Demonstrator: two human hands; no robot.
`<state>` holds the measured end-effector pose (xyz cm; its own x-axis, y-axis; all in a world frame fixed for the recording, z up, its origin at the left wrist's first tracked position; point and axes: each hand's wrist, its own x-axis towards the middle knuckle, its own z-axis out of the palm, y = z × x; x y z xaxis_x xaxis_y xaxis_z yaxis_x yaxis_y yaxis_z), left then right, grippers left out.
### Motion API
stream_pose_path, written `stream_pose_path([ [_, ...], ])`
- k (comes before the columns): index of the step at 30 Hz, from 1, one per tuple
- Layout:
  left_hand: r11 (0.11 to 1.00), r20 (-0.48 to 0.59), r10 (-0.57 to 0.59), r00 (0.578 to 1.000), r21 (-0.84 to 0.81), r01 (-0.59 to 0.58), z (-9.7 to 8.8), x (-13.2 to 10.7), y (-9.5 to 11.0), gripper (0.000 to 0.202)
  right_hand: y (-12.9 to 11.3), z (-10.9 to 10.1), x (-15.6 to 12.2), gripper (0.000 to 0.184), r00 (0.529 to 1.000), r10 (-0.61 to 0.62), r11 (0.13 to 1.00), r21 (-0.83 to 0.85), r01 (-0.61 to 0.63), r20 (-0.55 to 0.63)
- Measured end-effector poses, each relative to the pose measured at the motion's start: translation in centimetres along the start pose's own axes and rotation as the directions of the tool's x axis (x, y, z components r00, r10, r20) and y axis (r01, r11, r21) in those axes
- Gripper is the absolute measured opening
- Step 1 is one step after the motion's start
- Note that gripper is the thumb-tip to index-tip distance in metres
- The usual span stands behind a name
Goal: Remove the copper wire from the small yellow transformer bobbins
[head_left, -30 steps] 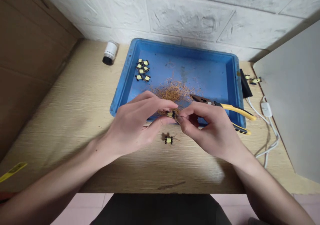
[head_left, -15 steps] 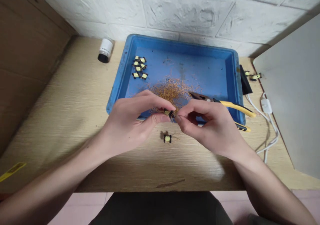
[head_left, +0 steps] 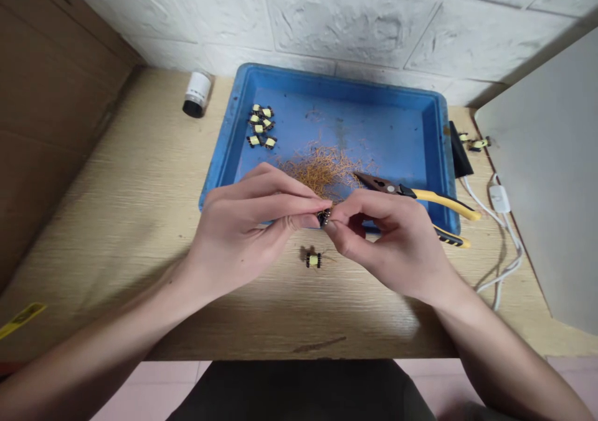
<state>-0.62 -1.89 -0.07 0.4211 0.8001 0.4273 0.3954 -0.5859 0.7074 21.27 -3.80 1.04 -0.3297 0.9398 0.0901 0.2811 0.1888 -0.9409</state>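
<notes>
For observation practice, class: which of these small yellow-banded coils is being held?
The coil between the left hand and right hand; the others lie loose, in the blue tray or on the desk.

Small transformer (head_left: 323,217) turned — yellow side now hidden, dark pins showing

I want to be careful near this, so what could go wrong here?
The small electronic part pinched between the left hand and right hand could slip into the tangle of copper wire and be hard to find. Thin wire ends might poke fingers. The pliers lie close and could get bumped.
</notes>
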Motion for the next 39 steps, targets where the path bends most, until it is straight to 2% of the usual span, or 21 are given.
stream_pose_path([
  [8, 1.000, -0.043, -0.009, 0.999, 0.010, 0.009, 0.3, -0.1, 0.2, 0.020, -0.2, 0.6, -0.1, 0.021, 0.995, -0.057, 0.996, -0.067, 0.051, -0.078],
  [12, 0.997, -0.076, 0.050, 0.996, 0.055, -0.046, 0.4, -0.3, -0.1, 0.023, -0.1, 0.9, -0.2, 0.017, 0.990, -0.064, 0.997, -0.060, 0.057, -0.123],
  [16, 0.993, -0.094, 0.091, 0.991, 0.080, -0.084, 0.7, -0.3, 0.0, 0.024, -0.1, 0.9, -0.3, 0.016, 0.993, -0.024, 0.999, -0.050, 0.019, -0.114],
  [19, 0.990, -0.077, 0.127, 0.989, 0.077, -0.121, 0.6, -0.1, -0.1, 0.022, -0.1, 0.8, -0.2, 0.016, 0.995, -0.012, 1.000, -0.014, 0.010, -0.095],
  [22, 0.979, -0.042, 0.178, 0.983, 0.104, -0.173, 0.5, 0.0, -0.5, 0.025, -0.1, 0.9, -0.2, 0.016, 0.996, 0.007, 0.996, 0.089, 0.002, -0.094],
  [24, 0.969, -0.011, 0.208, 0.978, 0.140, -0.204, 0.4, 0.1, -0.8, 0.031, 0.0, 1.0, -0.2, 0.015, 0.994, 0.038, 0.986, 0.163, -0.022, -0.098],
  [28, 0.939, -0.012, 0.291, 0.957, 0.197, -0.283, 0.5, 0.2, -1.3, 0.057, 0.0, 0.9, -0.3, 0.013, 0.988, 0.103, 0.965, 0.252, -0.072, -0.112],
  [31, 0.954, -0.063, 0.266, 0.962, 0.162, -0.253, 0.7, -0.2, -1.2, 0.049, 0.1, 0.8, -0.2, 0.012, 0.983, 0.147, 0.948, 0.301, -0.107, -0.112],
  [33, 0.978, -0.104, 0.181, 0.978, 0.120, -0.169, 0.7, -0.6, -1.0, 0.039, 0.1, 0.9, -0.2, 0.011, 0.982, 0.157, 0.939, 0.322, -0.116, -0.104],
  [36, 0.994, -0.108, 0.088, 0.990, 0.072, -0.081, 0.7, -0.9, -0.8, 0.025, 0.1, 0.9, 0.0, 0.012, 0.982, 0.163, 0.937, 0.326, -0.124, -0.095],
  [39, 0.982, -0.075, 0.148, 0.986, 0.128, -0.137, 0.5, -0.7, -0.5, 0.023, 0.0, 0.8, 0.0, 0.013, 0.978, 0.180, 0.940, 0.312, -0.140, -0.103],
])
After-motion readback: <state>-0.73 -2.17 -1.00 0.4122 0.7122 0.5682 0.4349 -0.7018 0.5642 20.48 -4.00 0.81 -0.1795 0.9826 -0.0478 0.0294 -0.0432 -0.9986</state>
